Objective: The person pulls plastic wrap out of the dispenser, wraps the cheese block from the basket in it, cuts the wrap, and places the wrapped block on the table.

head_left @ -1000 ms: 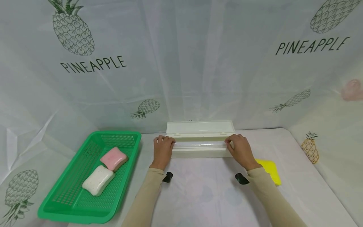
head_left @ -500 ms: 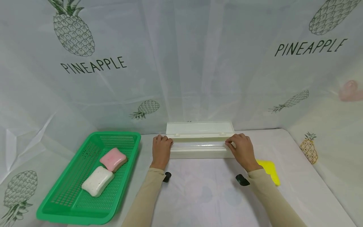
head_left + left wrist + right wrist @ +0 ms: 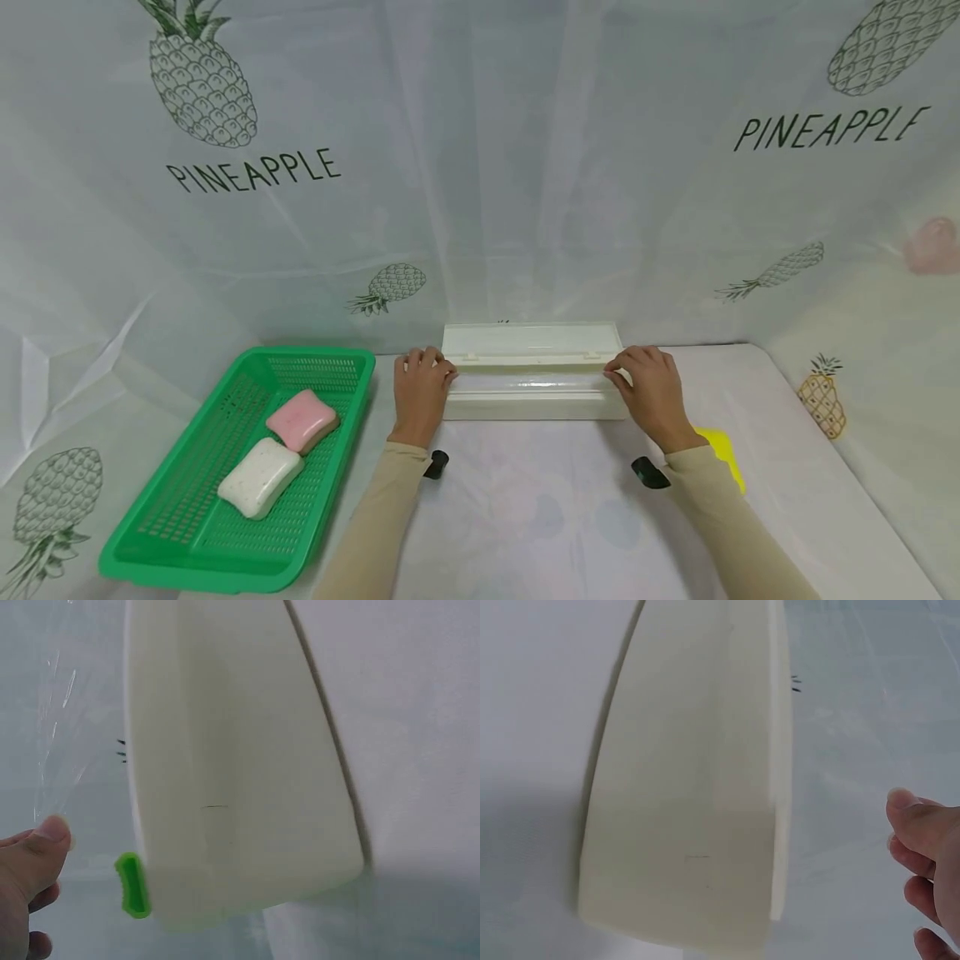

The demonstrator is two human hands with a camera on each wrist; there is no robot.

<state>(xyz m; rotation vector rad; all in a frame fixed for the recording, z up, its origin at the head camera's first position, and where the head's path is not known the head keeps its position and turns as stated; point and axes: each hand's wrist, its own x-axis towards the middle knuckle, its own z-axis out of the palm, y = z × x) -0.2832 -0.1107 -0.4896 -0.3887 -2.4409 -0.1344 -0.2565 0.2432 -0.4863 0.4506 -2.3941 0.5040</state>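
A white cling film dispenser (image 3: 536,407) stands at the back of the table with its lid (image 3: 532,337) raised. Across its opening, a shiny band of clear cling film (image 3: 528,383) runs between the two hands. At the left end, the left hand (image 3: 420,393) pinches the film between thumb and fingers; in the left wrist view, creases in the film (image 3: 64,697) run up from the thumb tip. The right hand (image 3: 652,392) pinches the film's other corner at the right end. A small green piece (image 3: 133,885) sits on the dispenser's edge below the left thumb.
A green plastic basket (image 3: 341,467) on the left holds a pink soap bar (image 3: 302,420) and a white soap bar (image 3: 260,477). A yellow object (image 3: 723,454) lies partly hidden behind the right wrist. A pineapple-printed cloth (image 3: 517,167) hangs behind the table.
The two hands have moved slightly apart, the left hand to the left and the right hand to the right. The right forearm now hides more of the yellow object.
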